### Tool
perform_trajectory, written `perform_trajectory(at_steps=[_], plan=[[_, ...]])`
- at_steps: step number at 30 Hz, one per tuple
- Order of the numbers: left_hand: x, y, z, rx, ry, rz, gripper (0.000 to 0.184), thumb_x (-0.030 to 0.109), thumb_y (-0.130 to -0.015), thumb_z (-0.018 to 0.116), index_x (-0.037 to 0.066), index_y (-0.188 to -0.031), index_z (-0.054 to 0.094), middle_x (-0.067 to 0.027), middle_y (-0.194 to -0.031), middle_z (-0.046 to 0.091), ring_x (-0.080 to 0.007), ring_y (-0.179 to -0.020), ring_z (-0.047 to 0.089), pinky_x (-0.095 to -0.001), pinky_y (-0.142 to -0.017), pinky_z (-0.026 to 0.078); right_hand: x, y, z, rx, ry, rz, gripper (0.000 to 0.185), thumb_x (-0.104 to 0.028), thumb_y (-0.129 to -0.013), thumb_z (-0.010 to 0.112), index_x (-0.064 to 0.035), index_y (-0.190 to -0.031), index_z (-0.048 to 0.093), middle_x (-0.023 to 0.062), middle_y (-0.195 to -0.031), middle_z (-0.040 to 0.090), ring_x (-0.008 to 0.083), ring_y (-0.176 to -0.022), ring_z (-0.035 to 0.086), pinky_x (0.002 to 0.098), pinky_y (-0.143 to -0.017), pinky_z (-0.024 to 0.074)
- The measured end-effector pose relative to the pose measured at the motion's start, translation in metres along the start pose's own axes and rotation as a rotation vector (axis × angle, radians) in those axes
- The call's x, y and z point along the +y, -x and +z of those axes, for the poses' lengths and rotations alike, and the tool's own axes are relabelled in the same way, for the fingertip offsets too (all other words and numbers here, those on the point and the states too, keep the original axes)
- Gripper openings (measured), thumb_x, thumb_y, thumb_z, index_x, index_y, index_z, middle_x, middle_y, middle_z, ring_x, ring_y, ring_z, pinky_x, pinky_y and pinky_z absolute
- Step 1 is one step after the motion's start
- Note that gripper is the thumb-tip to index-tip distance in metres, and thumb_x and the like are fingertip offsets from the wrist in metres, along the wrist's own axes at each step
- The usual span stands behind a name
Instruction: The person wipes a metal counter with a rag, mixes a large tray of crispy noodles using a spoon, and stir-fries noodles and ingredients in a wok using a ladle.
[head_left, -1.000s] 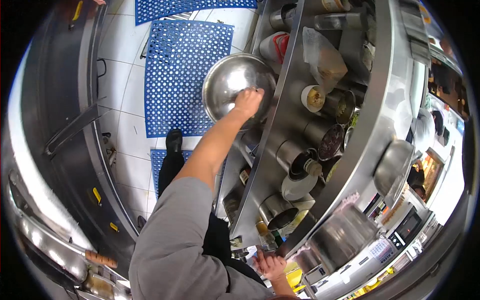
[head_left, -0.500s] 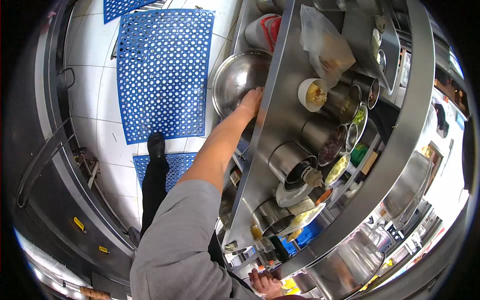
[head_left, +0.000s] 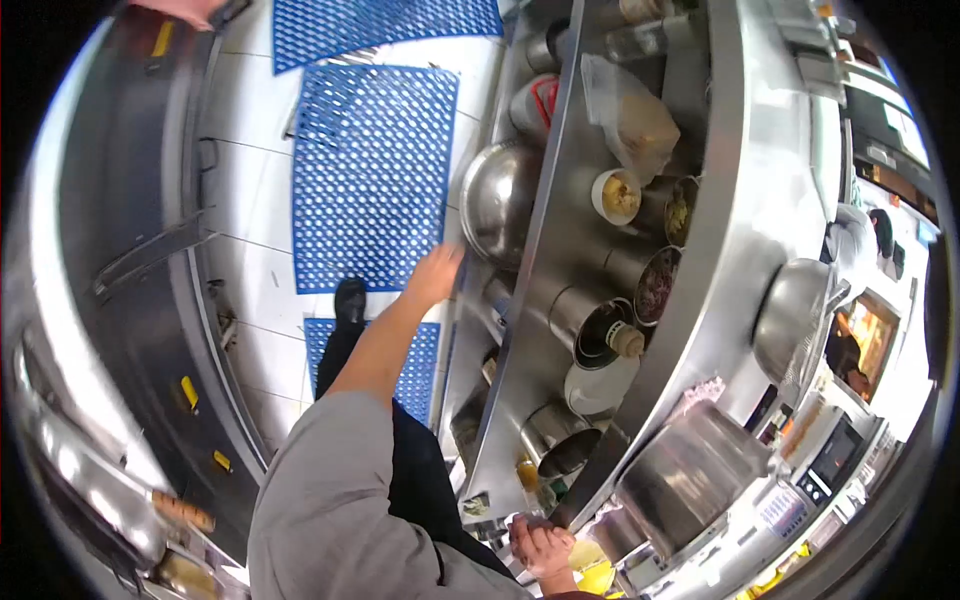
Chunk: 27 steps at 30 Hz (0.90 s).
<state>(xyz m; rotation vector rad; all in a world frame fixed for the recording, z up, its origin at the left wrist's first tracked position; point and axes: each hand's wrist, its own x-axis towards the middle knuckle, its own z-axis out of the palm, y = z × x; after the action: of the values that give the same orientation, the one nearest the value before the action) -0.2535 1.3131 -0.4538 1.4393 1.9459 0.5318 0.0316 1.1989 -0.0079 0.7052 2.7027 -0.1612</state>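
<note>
My left hand [head_left: 437, 275] is beside the large steel bowl [head_left: 500, 205] on the lower shelf, with a small gap between them. Its fingers look loosely stretched and slightly blurred; I see nothing in them. At the bottom of the view, my right hand [head_left: 545, 552] is near the end of the steel counter. Its fingers are curled in, and a small dark patch shows by the fingertips, too unclear to name. Above the bowl, on the same shelf, stands a white container with a red rim [head_left: 535, 105].
The steel shelf holds a plastic bag [head_left: 635, 115], a white bowl of yellowish food [head_left: 616, 197], several steel pots [head_left: 570, 315] and a squeeze bottle [head_left: 626, 340]. A large clear container [head_left: 690, 480] stands on the counter. Blue perforated mats [head_left: 375, 180] lie on the tiled floor.
My left hand has come away from the bowl and shelf edge, back toward me over the floor. My right hand stays low, near the counter's end. The view has turned.
</note>
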Motion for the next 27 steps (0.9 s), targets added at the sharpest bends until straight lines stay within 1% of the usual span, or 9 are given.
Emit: perform_trajectory(at_steps=[1, 3, 6, 8, 14, 18, 22, 24, 27], plan=[[-0.011, 0.033, -0.003, -0.091, -0.044, -0.073, 0.04, 0.001, -0.079, 0.059, 0.002, -0.119, 0.057, -0.0186, -0.115, 0.058, -0.0333, -0.106, 0.06, -0.0434, -0.083, 0.055, 0.0, 0.004, 0.002, 0.036, -0.011, 0.006, 0.026, -0.024, -0.077, 0.074, -0.0171, -0.102, 0.069, -0.0038, -0.071, 0.054, 0.0118, -0.069, 0.057, 0.0315, -0.075, 0.036], [-0.042, 0.102, 0.01, -0.014, -0.079, -0.016, 0.024, 0.006, -0.084, 0.054, 0.003, -0.107, 0.063, -0.0171, -0.102, 0.065, -0.0331, -0.096, 0.065, -0.0457, -0.079, 0.056, 0.0, 0.014, 0.011, 0.106, -0.035, 0.025, 0.028, -0.023, -0.076, 0.076, -0.0183, -0.103, 0.068, -0.0018, -0.071, 0.053, 0.0147, -0.073, 0.057, 0.0366, -0.083, 0.0388], [-0.011, 0.209, -0.07, -0.377, -0.181, -0.183, 0.02, 0.013, -0.087, 0.053, 0.003, -0.095, 0.068, -0.0198, -0.102, 0.068, -0.0352, -0.096, 0.068, -0.047, -0.08, 0.056, 0.004, 0.012, 0.001, 0.114, -0.048, -0.021, 0.027, -0.017, -0.078, 0.073, -0.0124, -0.105, 0.069, 0.0009, -0.074, 0.058, 0.0169, -0.08, 0.06, 0.0378, -0.083, 0.0418], [0.004, 0.255, -0.081, -0.228, -0.087, -0.195, 0.021, 0.017, -0.087, 0.053, 0.003, -0.089, 0.068, -0.021, -0.097, 0.07, -0.0353, -0.091, 0.069, -0.0466, -0.08, 0.056, 0.002, 0.011, 0.007, 0.241, -0.094, -0.033, 0.023, -0.016, -0.078, 0.073, -0.0136, -0.101, 0.069, 0.0019, -0.072, 0.055, 0.0213, -0.079, 0.058, 0.0432, -0.093, 0.0411], [0.098, 0.363, -0.156, 0.464, 0.218, -0.069, 0.032, 0.032, -0.089, 0.059, 0.003, -0.077, 0.065, -0.0199, -0.079, 0.067, -0.0405, -0.077, 0.065, -0.0519, -0.071, 0.05, 0.002, 0.012, 0.023, 0.485, -0.083, -0.15, 0.005, -0.013, -0.082, 0.068, -0.0094, -0.086, 0.067, 0.008, -0.074, 0.063, 0.0272, -0.079, 0.061, 0.0461, -0.095, 0.0412], [0.18, 0.483, -0.216, 0.724, 0.396, -0.258, 0.039, 0.035, -0.091, 0.064, 0.001, -0.071, 0.06, -0.0184, -0.068, 0.062, -0.0351, -0.064, 0.062, -0.0451, -0.059, 0.046, 0.007, 0.011, 0.027, 0.516, 0.022, -0.2, 0.008, -0.018, -0.082, 0.067, -0.0108, -0.082, 0.07, 0.0074, -0.079, 0.069, 0.025, -0.082, 0.065, 0.0426, -0.097, 0.0403], [0.213, 0.598, -0.207, 0.808, 0.421, -0.378, 0.04, 0.036, -0.093, 0.063, 0.003, -0.071, 0.063, -0.0132, -0.063, 0.062, -0.0295, -0.06, 0.061, -0.0407, -0.059, 0.047, 0.012, 0.012, 0.032, 0.53, 0.083, -0.24, 0.012, -0.022, -0.082, 0.066, -0.011, -0.083, 0.071, 0.0078, -0.08, 0.07, 0.0259, -0.082, 0.065, 0.0424, -0.097, 0.04], [0.225, 0.65, -0.198, 0.888, 0.435, -0.359, 0.023, 0.027, -0.092, 0.062, 0.005, -0.089, 0.066, -0.0123, -0.065, 0.062, -0.0261, -0.061, 0.062, -0.0388, -0.059, 0.046, 0.017, 0.006, 0.039, 0.51, 0.115, -0.253, 0.014, -0.023, -0.081, 0.067, -0.0104, -0.084, 0.072, 0.0097, -0.081, 0.07, 0.0263, -0.083, 0.065, 0.0423, -0.098, 0.0395], [0.237, 0.72, -0.182, 1.012, 0.354, -0.379, 0.022, 0.016, -0.09, 0.061, 0.007, -0.11, 0.063, -0.0127, -0.068, 0.062, -0.0257, -0.062, 0.063, -0.0382, -0.06, 0.047, 0.031, -0.001, 0.051, 0.598, 0.17, -0.311, 0.018, -0.027, -0.084, 0.065, -0.0109, -0.086, 0.074, 0.0115, -0.085, 0.072, 0.0283, -0.082, 0.067, 0.0434, -0.095, 0.0404]])
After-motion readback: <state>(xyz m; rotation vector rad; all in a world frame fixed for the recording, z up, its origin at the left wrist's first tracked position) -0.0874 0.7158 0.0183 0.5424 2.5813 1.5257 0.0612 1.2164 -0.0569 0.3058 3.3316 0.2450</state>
